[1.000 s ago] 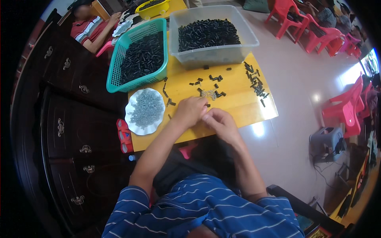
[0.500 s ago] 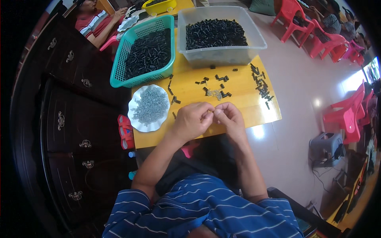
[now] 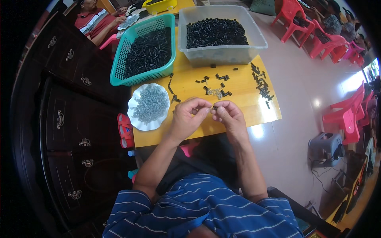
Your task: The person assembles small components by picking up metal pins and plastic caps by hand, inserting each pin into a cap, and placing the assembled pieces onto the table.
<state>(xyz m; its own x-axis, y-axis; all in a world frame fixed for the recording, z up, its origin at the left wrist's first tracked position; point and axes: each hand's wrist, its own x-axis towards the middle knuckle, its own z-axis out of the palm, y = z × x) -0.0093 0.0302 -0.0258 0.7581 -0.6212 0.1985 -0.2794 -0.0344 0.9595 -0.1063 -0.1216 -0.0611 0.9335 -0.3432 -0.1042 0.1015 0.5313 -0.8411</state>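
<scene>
Over the near edge of the yellow table, my left hand (image 3: 187,118) is pinched at thumb and forefinger; anything between those fingertips is too small to make out. Its tips nearly meet those of my right hand (image 3: 231,119), which grips a small black tubular piece (image 3: 214,107). Just beyond the hands lies a little heap of clear or silvery small parts (image 3: 214,93) among loose black pieces (image 3: 222,77). To the left, a white scalloped plate (image 3: 134,120) holds many small silvery parts, apparently springs.
A green basket (image 3: 169,65) and a translucent tub (image 3: 222,56), both full of black pieces, stand at the back of the table (image 3: 238,103). More black pieces (image 3: 262,85) line its right side. A dark cabinet (image 3: 87,123) is at left, pink chairs (image 3: 349,115) at right.
My left hand has turned and its fingertips have drawn slightly away from the right ones. The black piece in my right fingers now shows.
</scene>
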